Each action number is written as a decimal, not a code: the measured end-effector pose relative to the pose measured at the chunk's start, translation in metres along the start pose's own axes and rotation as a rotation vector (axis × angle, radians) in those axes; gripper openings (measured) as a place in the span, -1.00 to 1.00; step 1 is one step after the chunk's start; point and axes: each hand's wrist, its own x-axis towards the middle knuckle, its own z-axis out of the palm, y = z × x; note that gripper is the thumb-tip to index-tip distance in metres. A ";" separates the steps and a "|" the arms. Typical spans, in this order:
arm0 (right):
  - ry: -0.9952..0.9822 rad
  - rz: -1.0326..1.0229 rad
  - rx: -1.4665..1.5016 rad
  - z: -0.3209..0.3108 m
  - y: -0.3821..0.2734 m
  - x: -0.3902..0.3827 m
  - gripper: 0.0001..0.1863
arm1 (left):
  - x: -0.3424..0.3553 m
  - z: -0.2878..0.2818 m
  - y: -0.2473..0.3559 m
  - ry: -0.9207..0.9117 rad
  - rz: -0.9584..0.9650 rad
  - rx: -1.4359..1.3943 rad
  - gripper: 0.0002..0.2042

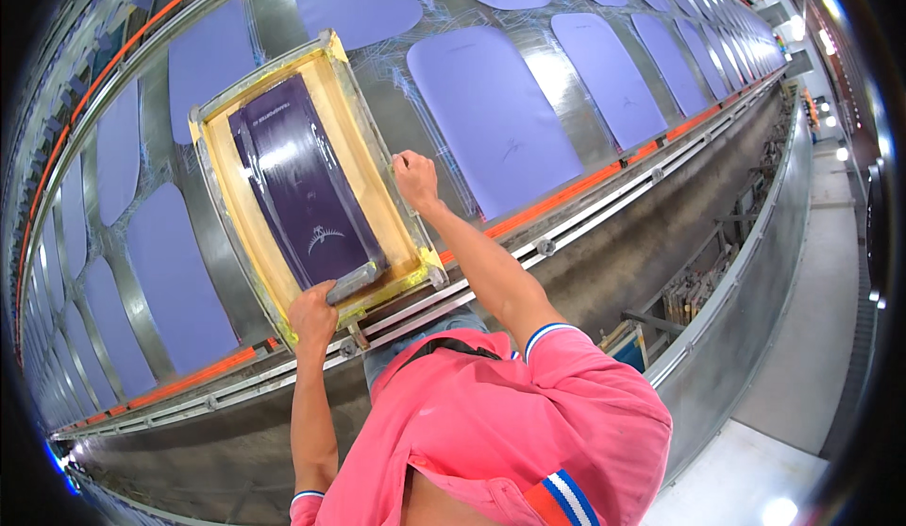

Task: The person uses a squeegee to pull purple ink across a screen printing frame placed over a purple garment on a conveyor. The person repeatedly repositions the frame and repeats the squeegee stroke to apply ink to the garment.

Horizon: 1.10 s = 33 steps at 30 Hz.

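A screen printing frame (pixel 370 125) with a taped yellow border lies tilted across the table in front of me. Dark purple ink shows through its long middle window (pixel 307 182), which carries small pale lettering and a palm-like design. My left hand (pixel 313 315) is closed at the near left corner, gripping the end of a grey squeegee (pixel 357 283) that lies across the near end of the window. With curled fingers, my right hand (pixel 415 181) grips the frame's right side. What lies under the frame is hidden.
Lavender rounded sheets (pixel 495 125) lie in rows on the long grey table (pixel 373 78), on both sides of the frame. An orange strip (pixel 528 215) and metal rails (pixel 566 233) run along the near edge. A grey metal barrier (pixel 746 290) curves along the right.
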 end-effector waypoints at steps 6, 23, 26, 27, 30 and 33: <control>0.019 -0.008 -0.071 0.017 0.003 0.004 -0.66 | -0.022 0.017 -0.013 0.022 -0.007 -0.051 -0.63; -0.256 -0.762 -0.035 0.077 -0.126 0.064 -0.63 | 0.219 0.010 -0.103 0.228 0.063 0.049 -0.67; -0.461 -0.914 -0.283 0.125 -0.174 0.117 -0.65 | 0.316 -0.007 -0.127 0.364 0.142 0.012 -0.90; -0.533 -0.901 -0.405 0.139 -0.188 0.135 -0.67 | 0.345 -0.016 -0.131 0.254 0.102 -0.004 -0.90; -0.646 -0.873 -0.665 0.174 -0.226 0.191 -0.68 | 0.406 -0.042 -0.141 0.144 0.046 0.142 -0.87; -0.789 -0.768 -0.709 0.185 -0.245 0.243 -0.65 | 0.457 -0.063 -0.148 -0.048 0.001 0.160 -0.82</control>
